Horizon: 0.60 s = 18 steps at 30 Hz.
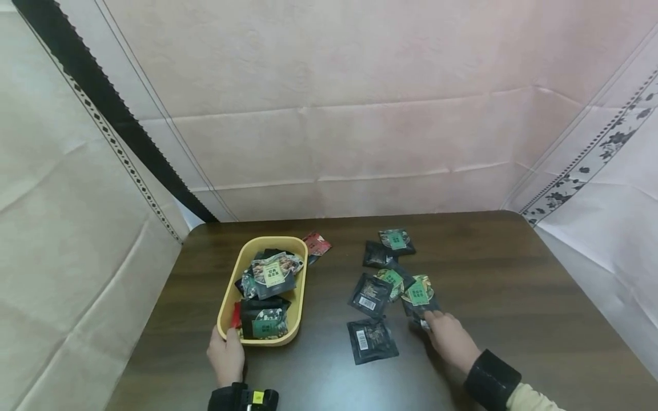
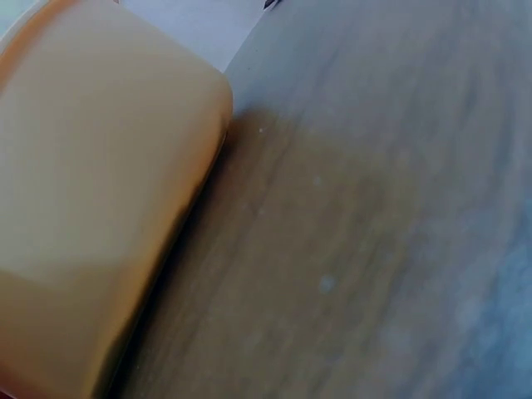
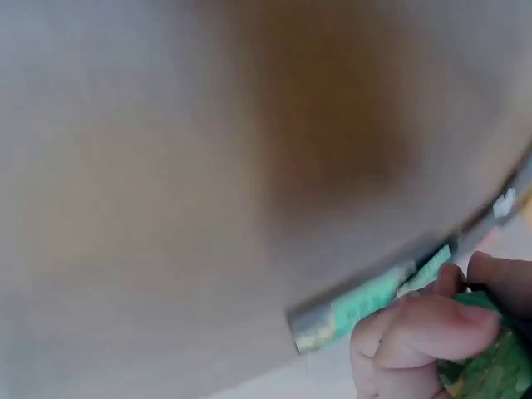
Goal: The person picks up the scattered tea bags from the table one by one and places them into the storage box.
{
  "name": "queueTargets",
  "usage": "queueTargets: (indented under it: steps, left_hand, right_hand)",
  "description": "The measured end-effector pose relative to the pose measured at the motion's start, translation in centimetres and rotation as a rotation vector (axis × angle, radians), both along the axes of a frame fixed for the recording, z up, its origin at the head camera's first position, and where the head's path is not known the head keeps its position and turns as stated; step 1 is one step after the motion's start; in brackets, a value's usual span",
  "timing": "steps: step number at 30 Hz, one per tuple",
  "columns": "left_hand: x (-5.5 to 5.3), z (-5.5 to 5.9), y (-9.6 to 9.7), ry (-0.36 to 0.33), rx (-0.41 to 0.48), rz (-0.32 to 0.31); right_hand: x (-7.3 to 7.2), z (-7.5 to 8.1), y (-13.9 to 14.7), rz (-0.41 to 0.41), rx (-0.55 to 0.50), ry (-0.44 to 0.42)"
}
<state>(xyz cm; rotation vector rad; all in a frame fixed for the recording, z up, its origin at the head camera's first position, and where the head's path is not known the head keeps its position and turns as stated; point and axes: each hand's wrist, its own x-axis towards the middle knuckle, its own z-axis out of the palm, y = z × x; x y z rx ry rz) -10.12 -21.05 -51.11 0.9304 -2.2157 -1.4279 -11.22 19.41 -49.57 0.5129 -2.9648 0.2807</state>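
Note:
A yellow plastic basket stands on the left part of the table, holding several dark food packets with green labels. At its near left corner my left hand grips the rim; the left wrist view shows only the basket's outer wall. My right hand pinches the near end of a dark packet with a green label, at the right of a loose group. Close up, a green patterned part of that packet shows beside the curled fingers.
Several more dark packets lie right of the basket, some overlapping and some showing barcodes. A red packet lies against the basket's far right side. Pale cloth hangs behind the brown table.

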Motion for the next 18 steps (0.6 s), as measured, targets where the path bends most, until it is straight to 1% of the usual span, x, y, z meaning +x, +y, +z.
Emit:
queueTargets:
  steps: [3,6,8,10,14,18]
  left_hand:
    - [-0.1,-0.1,0.1,0.004,-0.010,0.001]
    - [0.0,-0.2,-0.1,0.009,-0.034,0.003]
    - [0.0,-0.2,-0.1,0.015,-0.048,0.004]
    - [0.0,-0.1,-0.1,0.019,-0.053,0.003]
    - [0.1,0.0,0.1,0.033,-0.061,-0.005]
    - [0.1,-0.2,0.4,0.059,-0.073,-0.015]
  right_hand:
    - [-1.0,1.3,-0.6,-0.032,-0.029,-0.039]
    - [-2.1,2.1,-2.5,-0.003,-0.095,-0.032]
    - [-2.8,2.7,-4.3,0.037,-0.137,-0.008]
    - [-3.4,3.4,-6.3,0.091,-0.166,0.036]
    - [-4.5,4.9,-10.8,0.195,-0.165,0.105]
    - [-5.3,6.4,-15.4,0.298,-0.173,0.153]
